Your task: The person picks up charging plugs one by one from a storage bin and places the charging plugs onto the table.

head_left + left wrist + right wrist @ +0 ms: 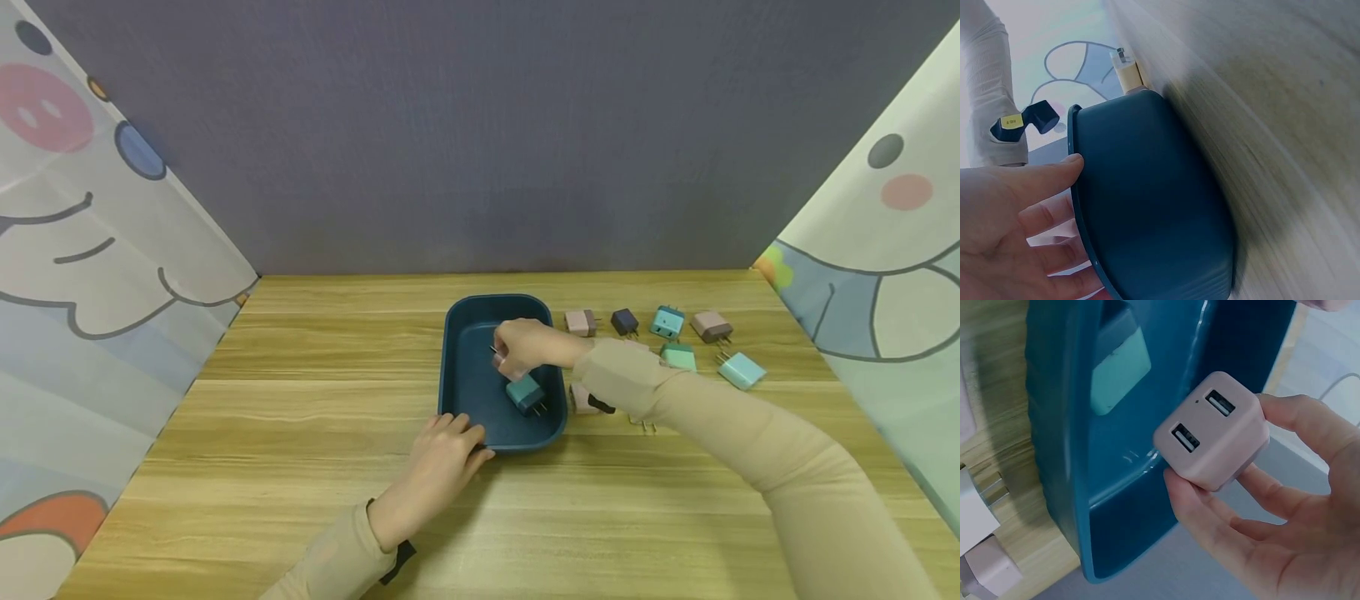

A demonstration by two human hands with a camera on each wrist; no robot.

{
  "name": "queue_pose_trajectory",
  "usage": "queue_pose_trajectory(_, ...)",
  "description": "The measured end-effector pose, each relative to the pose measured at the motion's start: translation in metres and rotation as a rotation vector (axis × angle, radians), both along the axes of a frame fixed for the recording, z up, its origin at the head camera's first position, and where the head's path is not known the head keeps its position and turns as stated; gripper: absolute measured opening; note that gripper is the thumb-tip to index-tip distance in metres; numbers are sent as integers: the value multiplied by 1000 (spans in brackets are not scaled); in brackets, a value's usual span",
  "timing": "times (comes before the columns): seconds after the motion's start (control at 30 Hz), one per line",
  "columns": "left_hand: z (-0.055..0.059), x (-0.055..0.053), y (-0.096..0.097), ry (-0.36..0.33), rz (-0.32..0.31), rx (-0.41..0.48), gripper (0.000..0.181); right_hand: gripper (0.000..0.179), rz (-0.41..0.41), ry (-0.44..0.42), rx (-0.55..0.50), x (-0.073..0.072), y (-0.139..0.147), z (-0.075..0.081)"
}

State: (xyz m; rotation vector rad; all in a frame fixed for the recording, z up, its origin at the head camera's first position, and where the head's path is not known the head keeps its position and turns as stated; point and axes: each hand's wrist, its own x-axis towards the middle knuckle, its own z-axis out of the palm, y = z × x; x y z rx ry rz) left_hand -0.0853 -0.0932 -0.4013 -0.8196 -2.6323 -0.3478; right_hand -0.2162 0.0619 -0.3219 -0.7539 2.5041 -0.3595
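Note:
A dark blue plastic bin (480,421) stands on the wooden table. My left hand (444,458) holds its near left corner, with the thumb on the outer wall (1147,200) at the rim and the other fingers over the inner side. Above the inside of the bin, my right hand (528,346) pinches a pink USB charger (1216,434) between thumb and fingers. Two USB ports show on the charger's face in the right wrist view. A green and dark teal charger (525,393) lies on the bin's floor, prongs pointing to the near right.
Right of the bin lie several plug chargers: a pink one (580,322), a navy one (624,321), a light blue one (667,322), a pink-brown one (711,326), a green one (678,357) and a pale blue one (742,371). My right forearm partly covers others. A grey wall (495,167) rises behind.

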Motion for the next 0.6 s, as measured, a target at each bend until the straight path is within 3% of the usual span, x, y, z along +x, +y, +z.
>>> queue_pose_trajectory(0.6, 2, 1, -1, -5, -2, -18, 17, 37, -3, 2, -71, 13, 19, 16)
